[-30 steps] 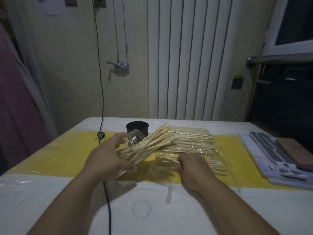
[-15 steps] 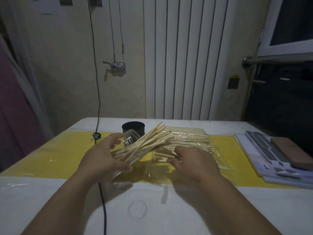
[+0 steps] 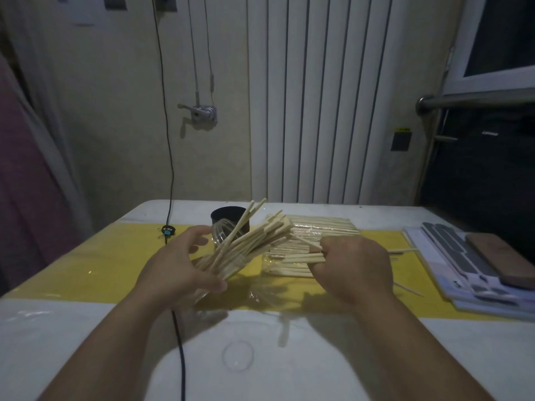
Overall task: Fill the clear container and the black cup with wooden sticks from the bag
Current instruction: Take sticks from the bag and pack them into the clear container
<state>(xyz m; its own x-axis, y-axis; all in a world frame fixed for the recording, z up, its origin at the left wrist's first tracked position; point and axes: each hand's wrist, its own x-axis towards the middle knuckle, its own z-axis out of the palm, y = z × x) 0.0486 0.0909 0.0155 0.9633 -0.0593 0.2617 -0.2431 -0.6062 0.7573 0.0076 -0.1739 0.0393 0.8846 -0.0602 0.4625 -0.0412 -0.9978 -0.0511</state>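
Dozens of wooden sticks (image 3: 254, 238) fan out of the clear container (image 3: 220, 230). The left grip (image 3: 179, 273) holds it tipped above the surface (image 3: 115, 337), thumb along the near wall and fingers curled round the far side, with the mouth facing up and to the right. The right grip (image 3: 356, 270) is clenched on a small bunch of sticks (image 3: 301, 259), pinched just over the clear bag (image 3: 321, 227). The bag lies flat on the yellow strip (image 3: 110, 256) with many more sticks inside, laid left to right. The held bunch runs almost level, its free ends pointing left toward the container — near it, but not touching. The sticks in the container slant more steeply, rising to the right. The next move seems to turn on that mismatch: the container lies left of the right grip, and the leading ends will likely have to dip down and to the left to match the container's axis before sliding in. Otherwise they may catch on the crowded fan. The black cup (image 3: 225, 217) stands upright just behind the container, nearer the left grip. Its inside is too dark to show any contents, and the two long sticks crossing its rim appear to rise from the container — not from the cup.
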